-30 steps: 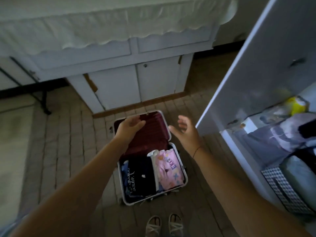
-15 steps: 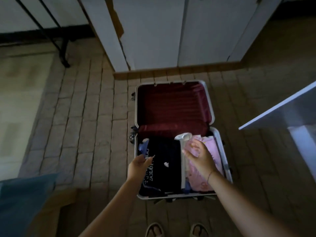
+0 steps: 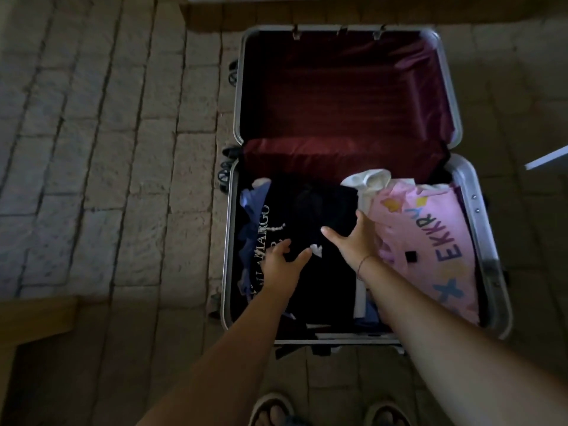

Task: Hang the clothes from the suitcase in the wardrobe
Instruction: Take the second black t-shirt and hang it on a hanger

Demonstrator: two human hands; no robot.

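Note:
An open silver suitcase (image 3: 229, 241) with a dark red lining lies on the stone floor in front of me. Its near half holds folded clothes: a black garment (image 3: 325, 204) with white lettering on the left, a pink one (image 3: 430, 235) with coloured letters on the right, a white piece (image 3: 365, 179) between them and blue fabric (image 3: 252, 198) at the left edge. My left hand (image 3: 282, 265) pinches the black garment near its white logo. My right hand (image 3: 353, 241) grips that garment's right edge, thumb on top, fingers tucked beside the pink one. The lid half (image 3: 338, 96) is bare.
A corner of the white wardrobe door (image 3: 550, 159) juts in at the right edge. A wooden plinth (image 3: 215, 13) runs along the top behind the suitcase. A wooden edge (image 3: 37, 315) sits at the lower left. My sandalled feet (image 3: 270, 410) stand just before the suitcase.
I have bent down closer over the suitcase. Both hands moved from hovering above the clothes onto the black garment and closed on it; the right hand shifted left off the pink garment.

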